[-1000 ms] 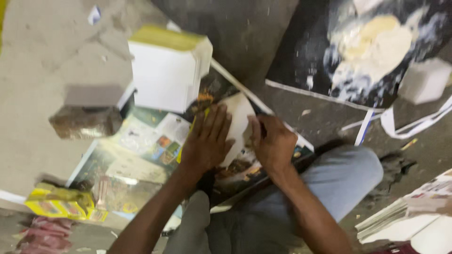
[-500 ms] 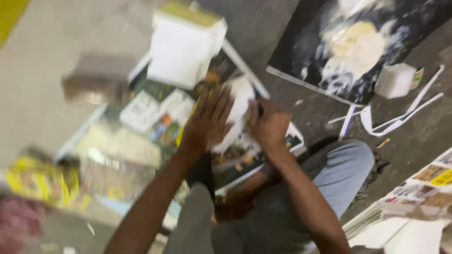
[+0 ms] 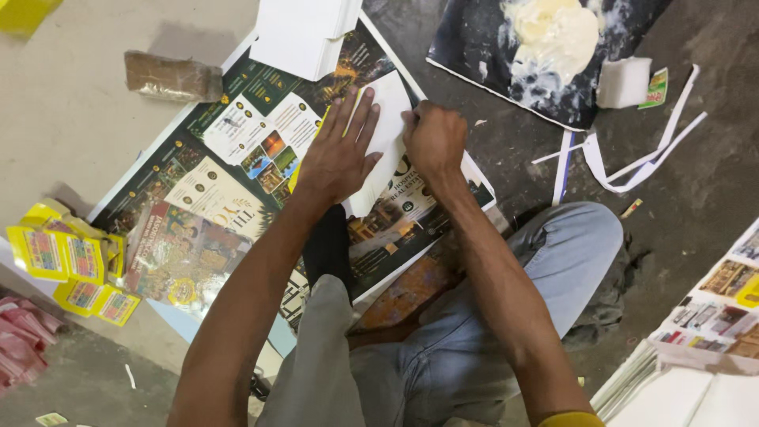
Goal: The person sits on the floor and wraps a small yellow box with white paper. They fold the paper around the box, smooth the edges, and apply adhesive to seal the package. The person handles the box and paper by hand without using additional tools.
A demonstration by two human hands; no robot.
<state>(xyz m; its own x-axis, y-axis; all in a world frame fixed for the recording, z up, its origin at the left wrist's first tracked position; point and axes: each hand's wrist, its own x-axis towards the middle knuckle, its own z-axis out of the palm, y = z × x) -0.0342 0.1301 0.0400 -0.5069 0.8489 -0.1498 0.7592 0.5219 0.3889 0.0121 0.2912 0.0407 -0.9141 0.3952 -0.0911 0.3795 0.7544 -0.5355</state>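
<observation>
The view has steadied; left hand [image 3: 336,154] flat on the light, floppy white paper stack [image 3: 385,130], right hand [image 3: 433,138] fisted, pinching its edge.

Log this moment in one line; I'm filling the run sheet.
left hand: flat on white paper stack | right hand: fisted at stack edge | under: printed poster | nearby: paste blob

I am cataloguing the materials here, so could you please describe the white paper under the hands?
The white paper looks like a thin, plain, unprinted stack, lying tilted on a dark printed poster on the floor. The left hand presses flat on it with fingers spread; the right hand, fisted, bears on its right edge. Its lower edge looks layered.
</observation>
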